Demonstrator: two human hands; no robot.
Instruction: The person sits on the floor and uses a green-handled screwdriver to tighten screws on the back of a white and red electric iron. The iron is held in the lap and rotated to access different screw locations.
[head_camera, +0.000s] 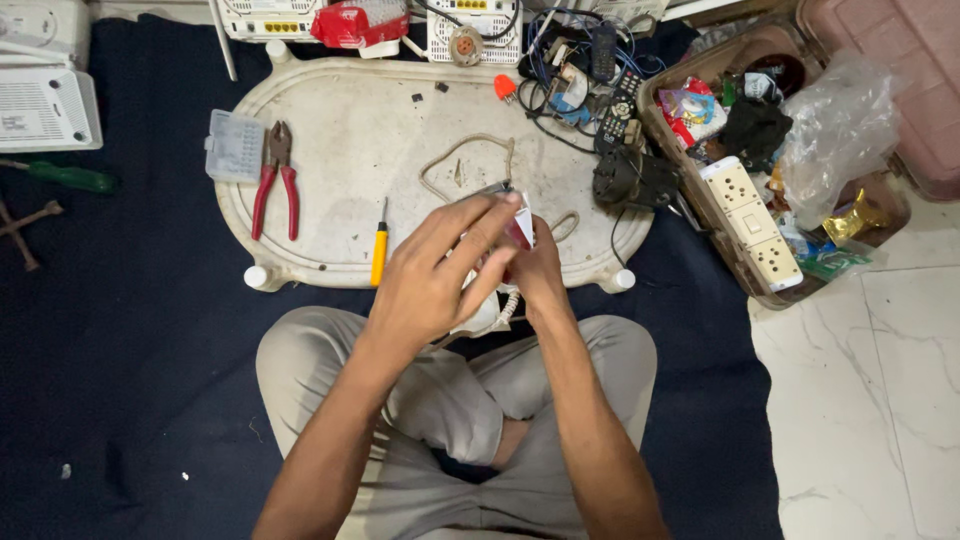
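Step in hand: looks like close work on a small white-and-red part (520, 228), held up over the near edge of the low white desk (340, 150).
Left hand (440, 270): fingers laid over the part, pinching its top.
Right hand (535, 270): closed around the part from below; a coiled white cord (508, 308) hangs under it.
Nearby: yellow screwdriver (379, 245), red pliers (275, 180).
Next move calls for: a steady grip and fine fingertip work, I'd judge.

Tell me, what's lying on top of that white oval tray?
On the tray: red-handled pliers, a yellow screwdriver, a clear plastic box, a cord loop. The hands hide part.
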